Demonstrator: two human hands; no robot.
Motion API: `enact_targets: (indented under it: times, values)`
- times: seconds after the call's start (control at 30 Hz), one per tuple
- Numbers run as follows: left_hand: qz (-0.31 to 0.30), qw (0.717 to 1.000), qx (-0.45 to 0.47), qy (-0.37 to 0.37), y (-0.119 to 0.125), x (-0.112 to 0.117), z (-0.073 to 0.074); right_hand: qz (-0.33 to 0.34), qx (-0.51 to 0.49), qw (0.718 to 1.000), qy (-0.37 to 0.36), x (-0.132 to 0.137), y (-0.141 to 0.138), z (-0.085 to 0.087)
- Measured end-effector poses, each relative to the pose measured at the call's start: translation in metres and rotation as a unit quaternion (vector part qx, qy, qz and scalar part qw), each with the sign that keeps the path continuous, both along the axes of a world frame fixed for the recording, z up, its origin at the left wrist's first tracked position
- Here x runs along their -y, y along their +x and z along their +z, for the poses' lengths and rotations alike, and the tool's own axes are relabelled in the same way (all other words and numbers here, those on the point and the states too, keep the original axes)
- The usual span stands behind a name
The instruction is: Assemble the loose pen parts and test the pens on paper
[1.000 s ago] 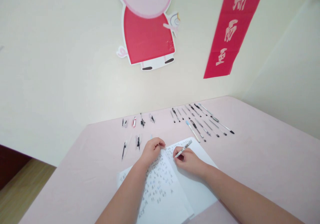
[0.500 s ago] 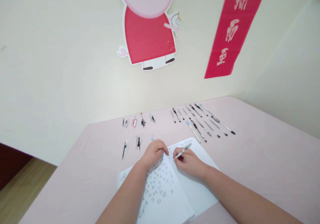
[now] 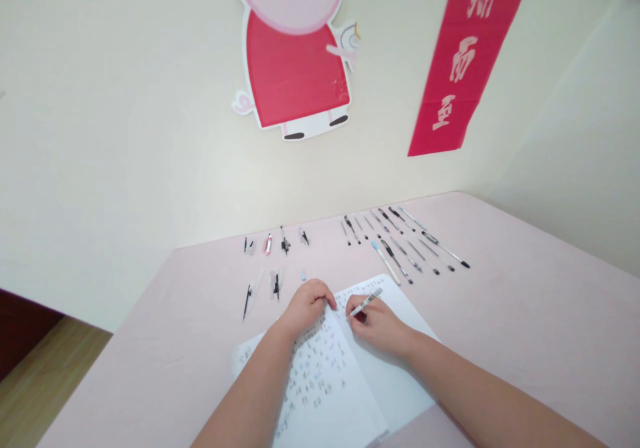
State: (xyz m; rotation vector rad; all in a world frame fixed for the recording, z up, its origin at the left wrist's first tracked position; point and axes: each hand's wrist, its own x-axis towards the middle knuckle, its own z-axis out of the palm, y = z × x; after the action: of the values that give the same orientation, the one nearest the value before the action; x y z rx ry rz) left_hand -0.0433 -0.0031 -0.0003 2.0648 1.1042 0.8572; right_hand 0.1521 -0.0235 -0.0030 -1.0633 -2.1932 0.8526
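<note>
An open notebook [image 3: 335, 395] lies on the table, its left page covered in handwriting and its right page written on near the top. In my right hand [image 3: 380, 327] is a white pen [image 3: 367, 301], pinched between the fingers, with its tip down by the right page. My left hand [image 3: 306, 308] presses on the notebook's top edge near the fold, fingers curled and holding the page. Just beyond it sits a small light-blue cap [image 3: 303, 275].
On the pink tabletop [image 3: 175, 341], several pens [image 3: 395, 261] lie in rows at the back right. Disassembled pen parts and caps [image 3: 276, 285] are spread at the back left, with a red-and-white item [image 3: 269, 244] among them. Behind stands a wall with a cartoon cutout [image 3: 299, 68] and red banner [image 3: 470, 61].
The view has shifted very slightly. Both hands stay in place, and the pen in my right hand has barely moved.
</note>
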Motion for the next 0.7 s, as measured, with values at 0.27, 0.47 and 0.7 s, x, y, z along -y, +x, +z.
enact_targets:
  times: [0.27,0.47,0.7]
  values:
    - [0.001,1.0,0.007,0.0,-0.0007,0.0,-0.0004,0.0,-0.009,1.0,-0.011,-0.0001,0.0001,-0.0023]
    - [0.003,1.0,0.006,-0.004,-0.0002,0.0006,0.0006,-0.002,-0.012,1.0,-0.005,-0.0007,0.0004,-0.0019]
    - [0.001,1.0,0.004,-0.004,-0.0012,0.0002,-0.0001,-0.012,-0.027,0.999,-0.024,-0.0005,0.0003,0.0011]
